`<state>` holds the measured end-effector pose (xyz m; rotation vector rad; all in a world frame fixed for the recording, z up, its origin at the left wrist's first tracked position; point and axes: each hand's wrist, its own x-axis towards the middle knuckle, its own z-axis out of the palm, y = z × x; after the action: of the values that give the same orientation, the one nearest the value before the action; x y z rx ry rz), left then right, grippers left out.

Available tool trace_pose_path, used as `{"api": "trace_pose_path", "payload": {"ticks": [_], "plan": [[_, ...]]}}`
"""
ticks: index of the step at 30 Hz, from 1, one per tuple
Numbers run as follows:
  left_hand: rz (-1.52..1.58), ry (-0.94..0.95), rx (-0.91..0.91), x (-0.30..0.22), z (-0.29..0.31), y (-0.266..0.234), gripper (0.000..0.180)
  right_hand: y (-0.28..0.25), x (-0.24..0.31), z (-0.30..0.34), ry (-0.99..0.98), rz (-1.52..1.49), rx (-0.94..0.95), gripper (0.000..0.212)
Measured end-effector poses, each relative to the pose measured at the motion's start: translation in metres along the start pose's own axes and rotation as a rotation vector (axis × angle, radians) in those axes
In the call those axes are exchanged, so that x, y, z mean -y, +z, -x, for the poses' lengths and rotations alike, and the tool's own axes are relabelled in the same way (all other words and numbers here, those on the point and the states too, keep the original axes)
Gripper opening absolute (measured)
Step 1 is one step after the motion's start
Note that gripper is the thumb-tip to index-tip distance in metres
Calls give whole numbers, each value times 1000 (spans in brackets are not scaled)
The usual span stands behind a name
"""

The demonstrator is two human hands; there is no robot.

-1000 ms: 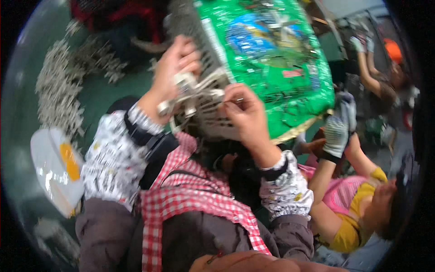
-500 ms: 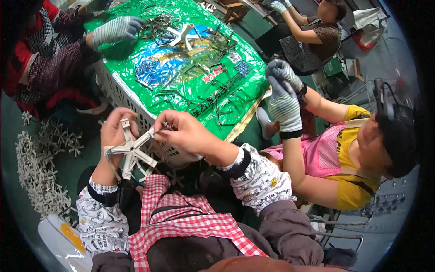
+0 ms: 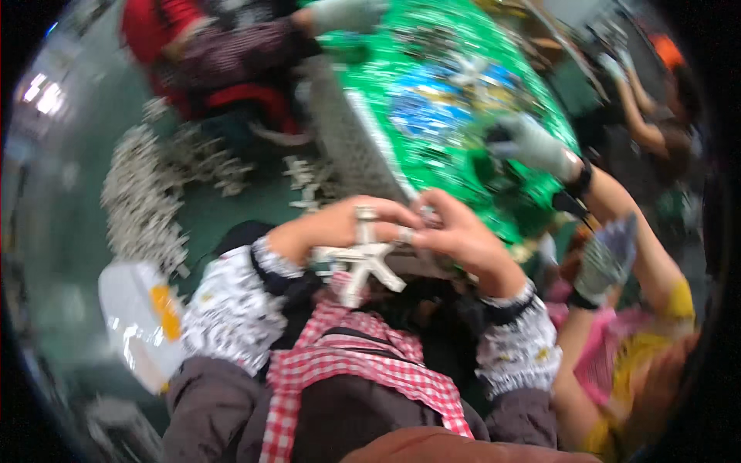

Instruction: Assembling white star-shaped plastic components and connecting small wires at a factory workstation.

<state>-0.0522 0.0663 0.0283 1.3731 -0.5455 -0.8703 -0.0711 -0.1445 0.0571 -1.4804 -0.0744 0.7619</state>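
In front of my apron I hold a pale, star-shaped plastic base (image 3: 366,256) with several arms spreading from a hub. My left hand (image 3: 320,229) is closed on it, its fingers reaching across behind one upright arm. My right hand (image 3: 472,243) meets the left fingertips at the end of another arm, with thumb and fingers pinched there. Whether a small part sits in that pinch is hidden by blur. Below both hands hangs my red-and-white checked apron (image 3: 370,363).
A crate covered with green plastic sheet (image 3: 432,171) stands ahead, bearing small dark parts. Pale star pieces (image 3: 139,201) are heaped on the floor at left, near a white-and-yellow bag (image 3: 147,320). Gloved co-workers sit at far left and at right; one gloved hand (image 3: 532,147) reaches over the sheet.
The whole view has swung left and blurred. My hands have come closer together around the star-shaped base. The right-hand co-worker's hands have parted, one now over the green sheet.
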Motion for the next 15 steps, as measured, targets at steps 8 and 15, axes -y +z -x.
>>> {"api": "trace_pose_path", "payload": {"ticks": [8, 15], "plan": [[83, 32, 74, 17, 6, 8, 28, 12, 1, -5, 17, -159, 103, 26], [68, 99, 18, 23, 1, 8, 22, 3, -2, -6, 35, -162, 89, 22]]}}
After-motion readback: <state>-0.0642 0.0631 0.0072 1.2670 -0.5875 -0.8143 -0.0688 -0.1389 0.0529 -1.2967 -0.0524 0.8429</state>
